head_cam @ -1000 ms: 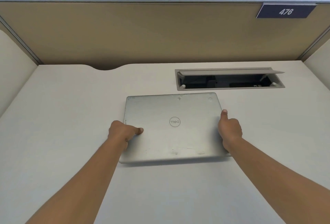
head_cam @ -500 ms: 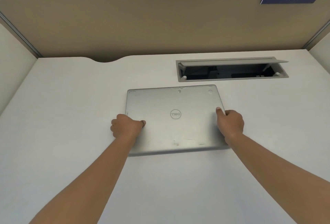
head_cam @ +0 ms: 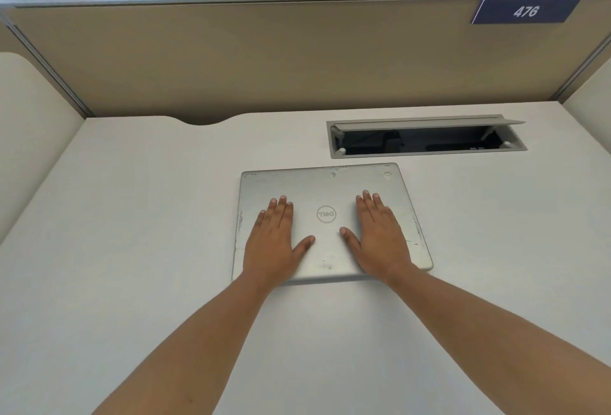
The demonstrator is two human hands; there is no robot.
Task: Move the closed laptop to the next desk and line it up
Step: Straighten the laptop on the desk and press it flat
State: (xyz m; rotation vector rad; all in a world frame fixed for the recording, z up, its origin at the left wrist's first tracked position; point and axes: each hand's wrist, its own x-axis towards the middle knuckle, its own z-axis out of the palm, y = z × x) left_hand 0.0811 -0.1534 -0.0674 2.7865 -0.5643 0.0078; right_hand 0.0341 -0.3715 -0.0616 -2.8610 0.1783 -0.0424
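A closed silver laptop (head_cam: 330, 189) with a round logo lies flat on the white desk (head_cam: 139, 249), a little right of centre and turned slightly clockwise. My left hand (head_cam: 274, 242) rests palm down on the lid, left of the logo, fingers spread. My right hand (head_cam: 380, 239) lies flat on the lid to the right of the logo, fingers spread too. Neither hand grips an edge. The laptop's near edge is partly hidden by my wrists.
An open cable hatch (head_cam: 426, 137) is set into the desk just behind the laptop. A tan partition (head_cam: 264, 57) with a blue sign reading 476 (head_cam: 525, 11) closes off the back. Side panels stand left and right. Plants show above the partition.
Both hands have let go of the laptop's side edges and now lie flat and open on its lid. The laptop sits flat on the desk.
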